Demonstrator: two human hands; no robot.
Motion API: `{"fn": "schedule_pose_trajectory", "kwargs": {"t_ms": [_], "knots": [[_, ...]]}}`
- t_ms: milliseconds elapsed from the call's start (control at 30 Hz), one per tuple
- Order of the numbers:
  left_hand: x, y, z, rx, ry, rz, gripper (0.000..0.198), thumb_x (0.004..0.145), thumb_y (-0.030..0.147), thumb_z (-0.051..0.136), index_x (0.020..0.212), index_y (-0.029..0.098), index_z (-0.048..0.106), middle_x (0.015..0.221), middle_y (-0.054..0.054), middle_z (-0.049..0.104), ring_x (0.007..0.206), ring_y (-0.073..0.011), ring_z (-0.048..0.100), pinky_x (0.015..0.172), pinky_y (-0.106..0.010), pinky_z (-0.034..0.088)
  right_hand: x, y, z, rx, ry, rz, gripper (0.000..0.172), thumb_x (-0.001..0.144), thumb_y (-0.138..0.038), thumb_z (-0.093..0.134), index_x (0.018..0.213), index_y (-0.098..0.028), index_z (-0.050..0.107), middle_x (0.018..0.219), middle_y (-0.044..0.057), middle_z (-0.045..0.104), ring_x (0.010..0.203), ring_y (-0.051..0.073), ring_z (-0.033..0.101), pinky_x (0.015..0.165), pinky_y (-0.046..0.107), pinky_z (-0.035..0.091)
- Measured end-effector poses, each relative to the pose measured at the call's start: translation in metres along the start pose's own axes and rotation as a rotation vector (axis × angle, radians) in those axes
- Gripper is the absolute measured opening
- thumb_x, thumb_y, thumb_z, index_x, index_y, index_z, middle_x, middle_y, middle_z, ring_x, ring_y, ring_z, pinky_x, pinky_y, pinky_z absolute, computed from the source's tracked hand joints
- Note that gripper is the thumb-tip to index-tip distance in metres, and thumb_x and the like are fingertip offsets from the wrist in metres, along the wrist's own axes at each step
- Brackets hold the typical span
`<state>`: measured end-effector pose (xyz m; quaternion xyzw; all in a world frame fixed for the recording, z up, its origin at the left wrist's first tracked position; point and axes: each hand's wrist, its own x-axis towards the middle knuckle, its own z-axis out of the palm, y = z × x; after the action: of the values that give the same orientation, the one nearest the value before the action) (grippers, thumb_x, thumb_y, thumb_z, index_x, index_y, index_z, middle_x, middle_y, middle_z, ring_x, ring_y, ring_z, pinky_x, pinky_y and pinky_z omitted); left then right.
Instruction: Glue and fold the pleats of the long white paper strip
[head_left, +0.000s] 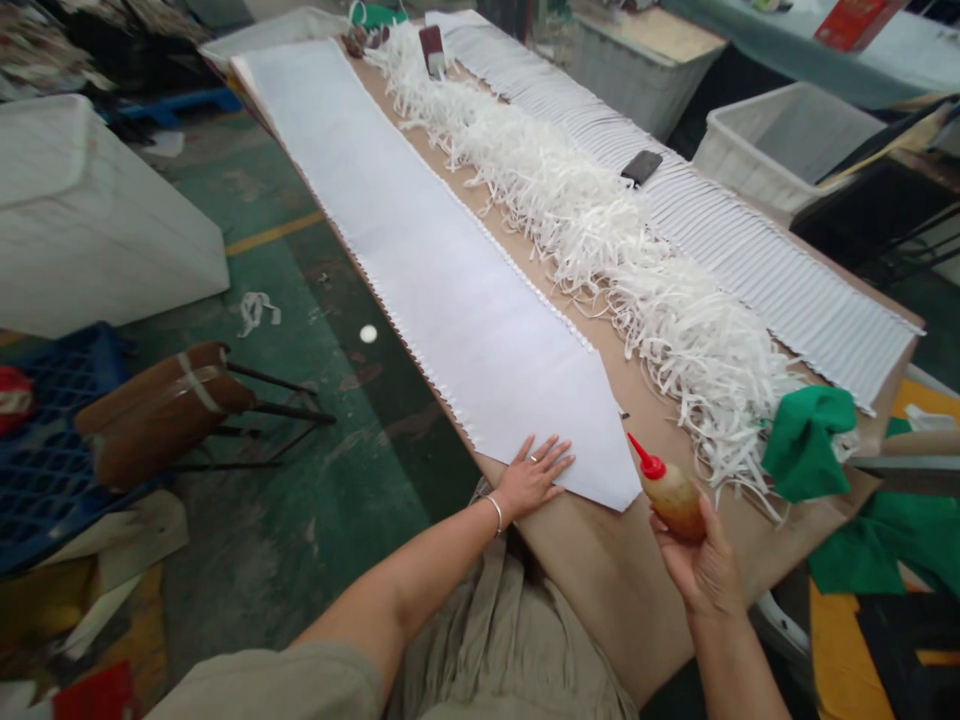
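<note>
Steadying long white paper-like sheets (442, 260) on brown-covered table (600, 565) with spread left hand (529, 482); gripping red-nozzled amber plastic bottle (670, 494) near sheets' end with right hand (703, 572). Likely positioning; needing steady aim next.

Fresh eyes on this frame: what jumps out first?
A shaggy heap of white strips running down the middle of the long table, between a broad white sheet and a row of overlapping white pieces. Then the red-tipped bottle in the right hand, beside the sheet's near end, where the left hand rests.
</note>
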<state>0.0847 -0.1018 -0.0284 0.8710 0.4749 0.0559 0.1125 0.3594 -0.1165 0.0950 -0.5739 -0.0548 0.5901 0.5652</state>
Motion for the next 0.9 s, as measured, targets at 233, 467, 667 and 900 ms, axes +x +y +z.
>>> {"fn": "schedule_pose_trajectory", "kwargs": {"t_ms": [233, 467, 667, 900], "knots": [[-0.002, -0.003, -0.002, -0.022, 0.025, 0.006, 0.057, 0.106, 0.052, 0.038, 0.159, 0.031, 0.039, 0.169, -0.004, 0.033, 0.159, -0.0225, 0.022, 0.129, -0.053, 0.008, -0.001, 0.008, -0.01, -0.002, 0.015, 0.029, 0.034, 0.078, -0.044, 0.083, 0.106, -0.029, 0.072, 0.109, -0.002, 0.072, 0.094, 0.017, 0.067, 0.067, 0.027, 0.054], [-0.001, -0.003, 0.0, -0.026, 0.002, 0.0, 0.059, 0.104, 0.049, 0.044, 0.16, 0.031, 0.038, 0.168, -0.005, 0.035, 0.159, -0.0238, 0.022, 0.13, -0.053, 0.006, 0.006, -0.002, -0.023, 0.048, 0.002, -0.011, 0.046, 0.073, -0.049, 0.085, 0.112, -0.028, 0.072, 0.113, 0.002, 0.071, 0.094, 0.019, 0.067, 0.062, 0.025, 0.05], [0.002, -0.001, 0.001, -0.049, -0.01, -0.03, 0.058, 0.104, 0.048, 0.046, 0.159, 0.03, 0.041, 0.168, -0.005, 0.036, 0.159, -0.0246, 0.022, 0.13, -0.053, 0.003, 0.005, -0.024, -0.028, -0.011, -0.073, -0.211, 0.053, 0.073, -0.042, 0.087, 0.122, -0.035, 0.069, 0.124, -0.001, 0.07, 0.102, 0.017, 0.065, 0.073, 0.028, 0.053], [0.002, 0.0, 0.001, -0.037, 0.018, -0.029, 0.058, 0.104, 0.047, 0.045, 0.159, 0.031, 0.041, 0.168, -0.003, 0.035, 0.159, -0.0239, 0.022, 0.13, -0.051, 0.001, -0.008, -0.052, -0.03, -0.065, -0.104, -0.311, 0.057, 0.07, -0.036, 0.09, 0.123, -0.029, 0.07, 0.122, 0.002, 0.07, 0.101, 0.017, 0.066, 0.081, 0.03, 0.056]]}}
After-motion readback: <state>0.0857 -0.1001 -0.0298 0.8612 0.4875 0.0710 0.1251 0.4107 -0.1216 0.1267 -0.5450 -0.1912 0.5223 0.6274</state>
